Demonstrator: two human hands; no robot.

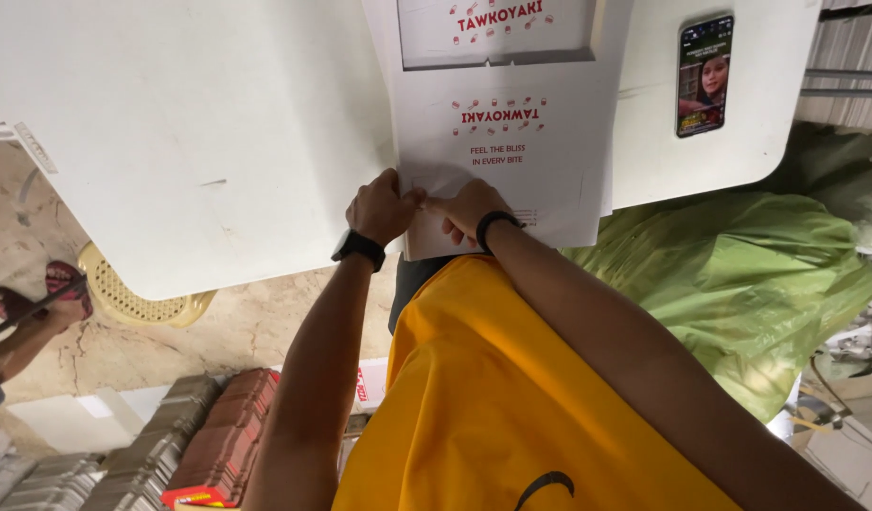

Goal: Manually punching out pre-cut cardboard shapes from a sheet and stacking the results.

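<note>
Grip: both hands pressed down on the near edge of a flat white carton blank [511, 161]. Left hand [384, 208] is curled, knuckles up, fingers bunched on the card at its near left corner. Right hand [469, 213] lies just beside it, index finger stretched toward the left hand along the card's edge, as if running a crease. The two hands are almost touching. Neither lifts anything; each is closed down against the card, not spread.

Position: the blank lies on the white tabletop [199, 142], reaching from the hands toward 12 o'clock, its near edge overhanging the tabletop rim. A second printed blank [497, 33] sits further out at 12 o'clock, partly overlapped. A phone [705, 76] lies at 2 o'clock, well apart from the hands.

Progress (judgement): early. The card is flat over nearly its whole area; only the near edge is being worked. No standing walls, no closed flaps visible. Most folding appears left to do.

Surroundings: green plastic sack [739, 274] at 4 o'clock; stacks of flat cartons [209, 445] on the floor at 8 o'clock.
</note>
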